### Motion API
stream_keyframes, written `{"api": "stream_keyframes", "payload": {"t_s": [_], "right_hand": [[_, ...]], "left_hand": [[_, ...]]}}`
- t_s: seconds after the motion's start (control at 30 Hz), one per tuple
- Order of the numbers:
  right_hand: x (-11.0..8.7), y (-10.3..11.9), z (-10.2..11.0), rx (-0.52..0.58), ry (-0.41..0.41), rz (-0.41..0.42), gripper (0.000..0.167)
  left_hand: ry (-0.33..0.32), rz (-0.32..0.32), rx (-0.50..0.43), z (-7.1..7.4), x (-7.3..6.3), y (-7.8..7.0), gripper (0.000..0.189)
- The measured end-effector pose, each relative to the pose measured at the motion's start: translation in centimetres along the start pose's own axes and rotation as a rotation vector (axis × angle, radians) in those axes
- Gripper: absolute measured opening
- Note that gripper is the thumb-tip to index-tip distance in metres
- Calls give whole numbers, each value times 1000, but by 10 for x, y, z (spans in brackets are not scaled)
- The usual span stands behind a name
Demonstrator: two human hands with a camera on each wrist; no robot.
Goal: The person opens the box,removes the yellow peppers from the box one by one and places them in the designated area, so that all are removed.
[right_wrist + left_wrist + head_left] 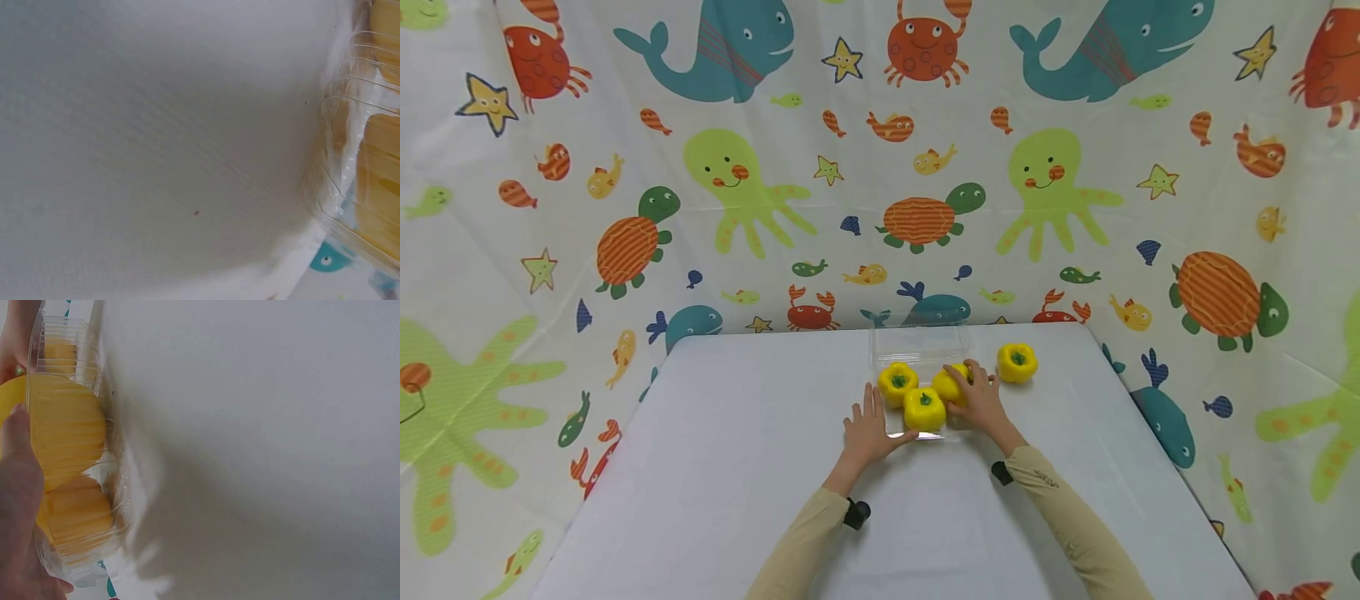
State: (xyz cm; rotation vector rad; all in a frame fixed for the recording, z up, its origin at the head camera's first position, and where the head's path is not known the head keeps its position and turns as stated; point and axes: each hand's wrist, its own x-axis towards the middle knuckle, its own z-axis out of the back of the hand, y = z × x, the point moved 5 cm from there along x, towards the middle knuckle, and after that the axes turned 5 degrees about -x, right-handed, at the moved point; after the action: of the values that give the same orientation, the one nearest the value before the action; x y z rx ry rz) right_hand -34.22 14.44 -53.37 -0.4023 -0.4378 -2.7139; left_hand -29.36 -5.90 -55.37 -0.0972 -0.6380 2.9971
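A clear plastic clamshell box (951, 435) lies on the table with its lid (919, 343) folded back. Inside are a yellow bell pepper at the left (897, 385), another at the front (924, 412), and a third at the right (950, 385). My right hand (985, 406) holds that right pepper from above, fingers curled over it. Beside the box's left wall, my left hand (868, 435) steadies it with straight, spread fingers, thumb along the front rim. The left wrist view shows the left thumb (17, 440) near the front pepper (72, 431). The right wrist view shows no hand.
One more yellow bell pepper (1017, 363) sits on the white tablecloth (760, 433), right of the box. A curtain (850, 183) printed with sea animals hangs behind the table's far edge and down both sides.
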Motion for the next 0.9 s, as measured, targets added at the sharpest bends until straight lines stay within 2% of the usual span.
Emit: {"api": "stream_keyframes", "payload": {"t_s": [0.17,0.43,0.9], "right_hand": [[0,-2,-2,-17,-37,3,70],[0,0,2,-37,-142,60,71],[0,2,17,-71,-225,99,66]], "left_hand": [[7,5,-9,0,0,0,113],[3,-1,-26,2,-1,0,112],[17,6,-17,2,0,-1,112]]}}
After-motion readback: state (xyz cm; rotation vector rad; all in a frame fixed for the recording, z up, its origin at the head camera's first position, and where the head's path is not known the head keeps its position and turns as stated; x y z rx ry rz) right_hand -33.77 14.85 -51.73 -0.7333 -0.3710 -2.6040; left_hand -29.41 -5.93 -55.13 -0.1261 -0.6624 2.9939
